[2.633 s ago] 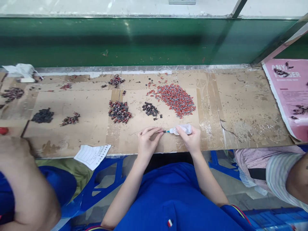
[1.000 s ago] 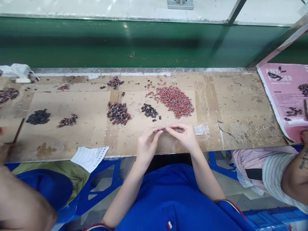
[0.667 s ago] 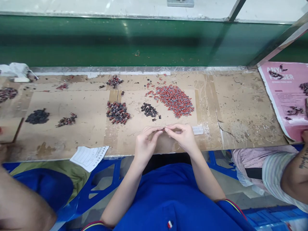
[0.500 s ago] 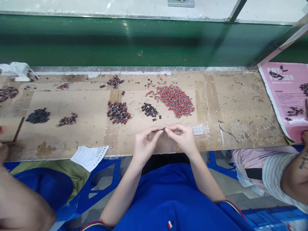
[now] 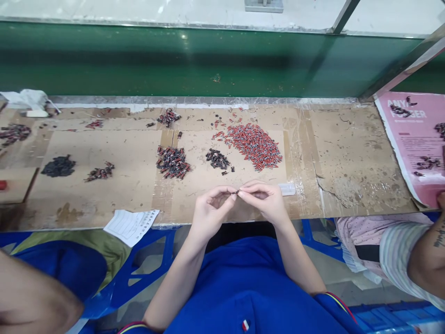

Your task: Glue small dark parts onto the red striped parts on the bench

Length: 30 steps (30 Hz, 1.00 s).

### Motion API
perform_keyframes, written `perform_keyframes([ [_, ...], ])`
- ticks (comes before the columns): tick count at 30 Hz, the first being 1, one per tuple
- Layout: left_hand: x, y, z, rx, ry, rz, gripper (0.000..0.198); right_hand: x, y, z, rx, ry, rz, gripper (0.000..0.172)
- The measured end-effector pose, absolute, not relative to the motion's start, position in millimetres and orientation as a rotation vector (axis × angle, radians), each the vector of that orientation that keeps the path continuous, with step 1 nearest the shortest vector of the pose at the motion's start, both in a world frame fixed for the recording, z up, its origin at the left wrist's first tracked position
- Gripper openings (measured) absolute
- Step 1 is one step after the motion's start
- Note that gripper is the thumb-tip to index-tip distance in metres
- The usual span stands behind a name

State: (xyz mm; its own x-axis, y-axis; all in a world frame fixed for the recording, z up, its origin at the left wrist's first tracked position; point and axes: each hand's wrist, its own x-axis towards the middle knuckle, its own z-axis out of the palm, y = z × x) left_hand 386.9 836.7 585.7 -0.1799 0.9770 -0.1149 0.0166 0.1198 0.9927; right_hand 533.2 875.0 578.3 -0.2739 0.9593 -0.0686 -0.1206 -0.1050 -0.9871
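Note:
My left hand (image 5: 214,208) and my right hand (image 5: 263,199) meet over the front of the cardboard-covered bench, fingertips pinched. Between them is a small dark part (image 5: 236,192), too small to make out fully; both hands grip it. Beyond my hands lies a small heap of black parts (image 5: 217,159). Right of that heap spreads a large pile of red pieces with greyish ends (image 5: 255,146). To the left sits a pile of mixed black-and-red pieces (image 5: 173,162). A clear plastic piece (image 5: 287,189) lies beside my right hand.
Further left are a black heap (image 5: 58,166) and a few black-and-red pieces (image 5: 100,172). A printed paper slip (image 5: 131,226) hangs over the front edge. A pink sheet (image 5: 410,148) bears more dark parts at right. Co-workers' arms (image 5: 34,292) show on both sides.
My fingertips have dipped slightly toward me, still pinching the small dark part. The view has shifted a little. On the far left, a co-worker's hand has left the view and a red object now shows.

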Motion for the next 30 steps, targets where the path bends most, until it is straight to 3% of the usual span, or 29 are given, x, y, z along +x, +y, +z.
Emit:
perform_keyframes([
  [3,384,835,589,1.002,1.343,1.157,0.025,539,875,582,-0.989,-1.373,1.538,0.026],
  [6,372,840,583,1.085,1.436,1.183,0.024,553,874,590,-1.086,-1.668,1.186,0.028],
  [9,343,850,570,1.372,1.77,1.248,0.019,580,876,594,-1.192,-1.967,0.755,0.036],
  [13,299,866,556,1.652,2.215,1.242,0.015,618,880,581,-1.36,-2.195,0.527,0.048],
  [18,297,878,557,1.82,2.327,1.27,0.015,633,885,564,-1.388,-2.214,0.566,0.028],
  [24,341,891,549,2.069,1.858,0.949,0.018,622,879,575,-1.444,-1.885,0.774,0.036],
  [30,354,895,541,2.054,1.812,0.789,0.019,610,873,575,-1.354,-1.448,0.983,0.034],
])
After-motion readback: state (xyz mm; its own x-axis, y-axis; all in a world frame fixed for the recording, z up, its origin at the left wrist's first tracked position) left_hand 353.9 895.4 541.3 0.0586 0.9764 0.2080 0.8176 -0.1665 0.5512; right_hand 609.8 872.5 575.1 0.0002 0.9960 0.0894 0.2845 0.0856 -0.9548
